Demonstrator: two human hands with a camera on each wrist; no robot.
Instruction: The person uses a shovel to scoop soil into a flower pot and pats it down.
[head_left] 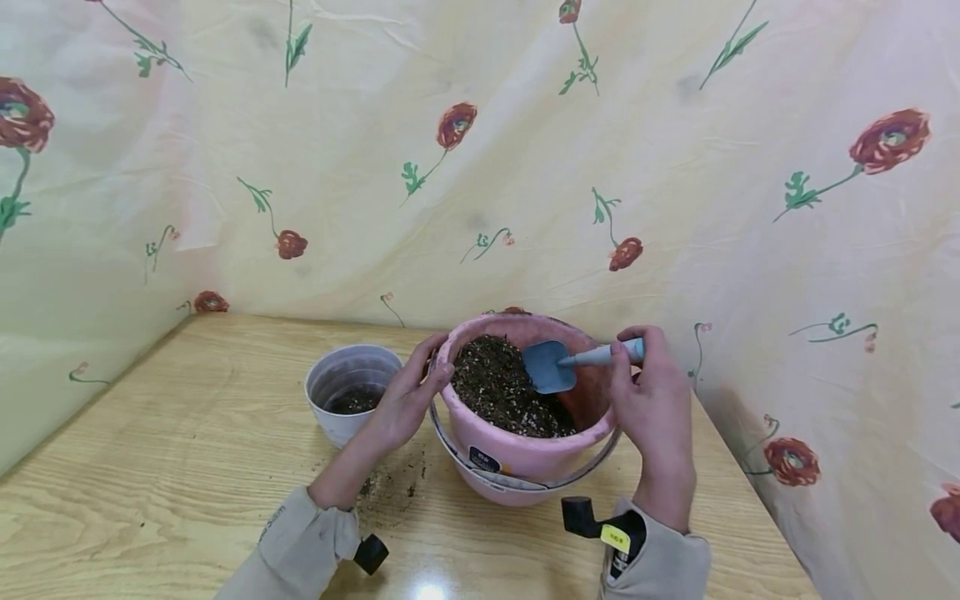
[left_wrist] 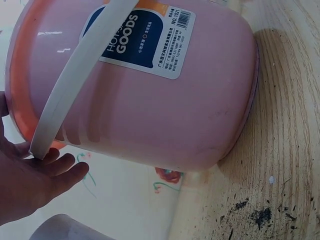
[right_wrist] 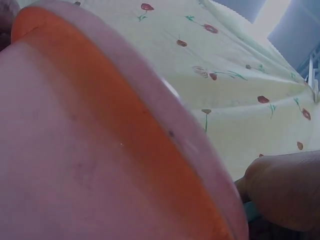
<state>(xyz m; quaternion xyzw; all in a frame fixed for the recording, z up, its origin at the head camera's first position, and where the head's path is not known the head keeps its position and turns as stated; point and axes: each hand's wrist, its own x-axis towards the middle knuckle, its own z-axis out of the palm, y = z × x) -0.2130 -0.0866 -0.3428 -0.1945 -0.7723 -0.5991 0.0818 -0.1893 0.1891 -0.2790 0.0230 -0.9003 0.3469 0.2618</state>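
Flower-printed cloth [head_left: 337, 196] backs a wood-grain desk [head_left: 187, 442] where a pink bucket [head_left: 540, 452] of potting soil [head_left: 491, 383], near the far right corner, holds a trowel's [head_left: 573, 361] blade.

Fingers of the right hand [head_left: 654, 404], nearer the tool, clamp its handle; the blade points left from them to the soil's right margin, long axis nearly parallel to the desk's far edge. Opposite, the left hand's [head_left: 401, 404] fingers and thumb grip the bucket's rim, beside a pale plastic pot [head_left: 341, 427].
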